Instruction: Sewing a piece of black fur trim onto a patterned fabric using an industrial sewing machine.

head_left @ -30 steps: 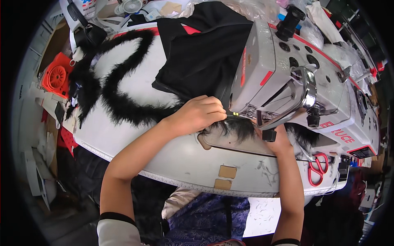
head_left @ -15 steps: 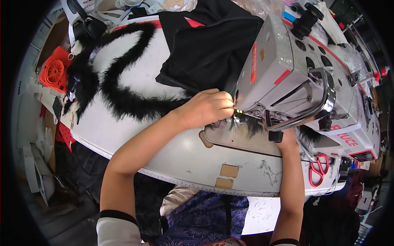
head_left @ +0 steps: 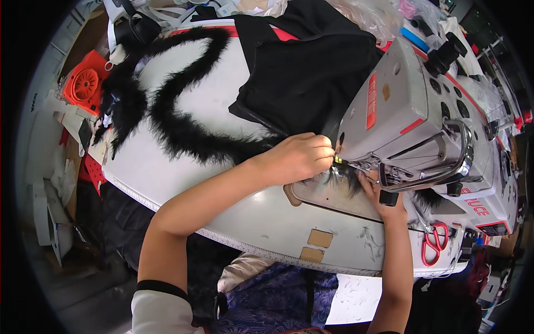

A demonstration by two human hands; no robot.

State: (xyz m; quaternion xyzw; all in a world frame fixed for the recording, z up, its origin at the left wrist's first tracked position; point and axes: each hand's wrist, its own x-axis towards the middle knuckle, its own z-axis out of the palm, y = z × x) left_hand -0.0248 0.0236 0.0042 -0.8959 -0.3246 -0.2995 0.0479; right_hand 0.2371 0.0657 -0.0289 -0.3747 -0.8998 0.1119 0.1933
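My left hand (head_left: 300, 159) is closed in a pinch at the left of the sewing machine's (head_left: 384, 106) needle area, on a black feather trim (head_left: 208, 146). The trim runs in a loop over the table, passes under this hand, and its feathers show again by the needle. Black fabric (head_left: 306, 78) lies behind the hand, its edge reaching the fingers. Beyond the needle, my right hand (head_left: 389, 205) rests low with fingers stretched toward the feathers. The machine's metal guard hides part of it.
Red-handled scissors (head_left: 435, 245) lie right of my right forearm. At the far left sits an orange round-faced device (head_left: 86, 83). A measuring tape strip (head_left: 239, 243) follows the front edge of the white table (head_left: 267, 217). Plastic bags (head_left: 367, 19) crowd the back.
The whole view has shifted, so the scene sits lower and to the right. More of my right hand's fingers show beside the needle area. My left hand keeps its pinch.
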